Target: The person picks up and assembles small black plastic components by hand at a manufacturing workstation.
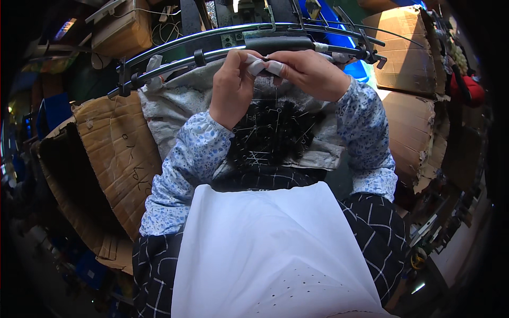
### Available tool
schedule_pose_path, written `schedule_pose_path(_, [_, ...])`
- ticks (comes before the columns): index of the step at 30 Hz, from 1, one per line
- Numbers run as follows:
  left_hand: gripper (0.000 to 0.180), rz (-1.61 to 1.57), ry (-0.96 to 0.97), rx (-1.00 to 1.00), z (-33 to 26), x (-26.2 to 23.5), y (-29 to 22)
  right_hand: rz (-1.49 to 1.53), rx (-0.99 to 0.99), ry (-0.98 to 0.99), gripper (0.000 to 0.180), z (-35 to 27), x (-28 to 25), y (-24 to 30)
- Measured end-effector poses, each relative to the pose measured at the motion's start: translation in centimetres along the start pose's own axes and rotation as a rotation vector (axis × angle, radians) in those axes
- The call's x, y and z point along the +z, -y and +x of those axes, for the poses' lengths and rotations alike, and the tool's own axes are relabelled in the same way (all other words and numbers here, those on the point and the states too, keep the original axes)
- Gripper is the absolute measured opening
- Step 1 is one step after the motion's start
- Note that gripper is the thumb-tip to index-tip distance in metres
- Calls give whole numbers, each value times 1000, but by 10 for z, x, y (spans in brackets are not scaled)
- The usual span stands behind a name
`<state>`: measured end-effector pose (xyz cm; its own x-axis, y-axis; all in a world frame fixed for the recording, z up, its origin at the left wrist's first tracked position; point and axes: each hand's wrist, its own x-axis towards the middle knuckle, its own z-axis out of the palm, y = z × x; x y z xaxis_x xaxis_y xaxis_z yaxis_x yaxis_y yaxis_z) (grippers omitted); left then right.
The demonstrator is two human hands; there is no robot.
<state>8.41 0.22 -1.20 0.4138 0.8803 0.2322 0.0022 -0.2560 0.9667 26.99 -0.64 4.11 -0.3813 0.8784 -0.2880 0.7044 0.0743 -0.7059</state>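
Left hand [231, 87] and right hand [310, 71] meeting above grey cloth [175, 103], taped fingers [274, 67] pinched shut on a small part too tiny to identify, curved metal rods [175, 47] just beyond, cardboard box [114, 153] at left.

Whatever the taped fingertips [263, 67] pinch is too small to tell; both hands hide it.

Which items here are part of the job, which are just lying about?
In use: left hand, right hand, taped fingers, black rod, pile of pins, grey cloth.
Lying about: cardboard boxes, blue crate, white fabric.
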Motion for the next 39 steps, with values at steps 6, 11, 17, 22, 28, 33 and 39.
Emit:
schedule_pose_path(6, [37, 115, -52, -153, -1, -3, -2, -117, 15, -351, 26, 28, -3, -32])
schedule_pose_path(11, [32, 514, 632, 233, -40, 43, 7, -701, 14, -848, 19, 85, -27, -73])
schedule_pose_path(17, [23, 699, 851, 159, -64, 64, 23, -856, 74, -808, 21, 107, -18, -83])
schedule_pose_path(22, [24, 695, 792, 6, -60, 58, 18, -787, 37, -847, 21, 107, -19, -87])
schedule_pose_path(28, [18, 749, 802, 80, -59, 64, 25, -677, 80, -763, 21, 113, -22, -83])
schedule_pose_path(33, [19, 719, 780, 87, -62, 59, 24, -766, 233, -814, 37, 103, -21, -75])
schedule_pose_path(39, [30, 603, 741, 54, -47, 32, -3, -656, 138, -929, 29, 99, -10, -98])
